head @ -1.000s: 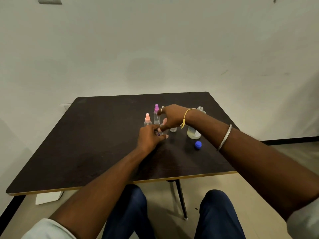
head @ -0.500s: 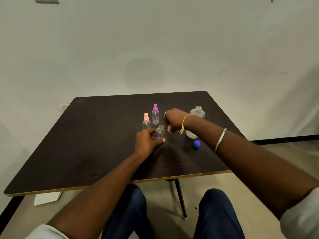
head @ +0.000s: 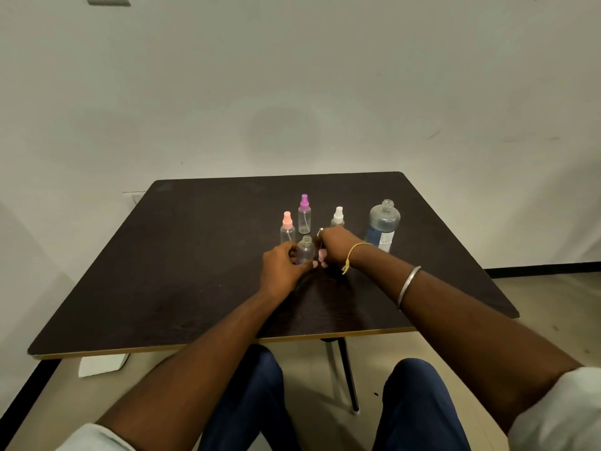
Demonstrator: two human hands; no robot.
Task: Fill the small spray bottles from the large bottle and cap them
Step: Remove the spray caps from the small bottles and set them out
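The left hand (head: 282, 270) gripped the uncapped small spray bottle (head: 306, 249) low on its body, thumb and fingers curled round it. The bottle stood upright near the middle of the tabletop (head: 195, 271), its threaded neck bare. The right hand (head: 336, 247) sat just right of that bottle with its fingers curled downward; whether they pinched anything could not be told. Half a second before, this hand had been held apart from the bottle; now it was close against it. A yellow thread bracelet (head: 353, 255) circled the right wrist, and a metal bangle (head: 408, 286) sat further up the forearm.

Behind the hands, toward the far edge, stood three capped spray bottles: the pink-capped bottle (head: 287, 231) on the left, the purple-capped bottle (head: 304, 216) behind it, and the white-capped bottle (head: 338, 218) just beyond the right hand. The white-capped one had been hidden by that hand earlier and now showed. The large bottle (head: 383, 226) stood upright and uncapped to the right, nearer the right edge, apart from the hands. The blue cap seen earlier beside the right forearm no longer showed.
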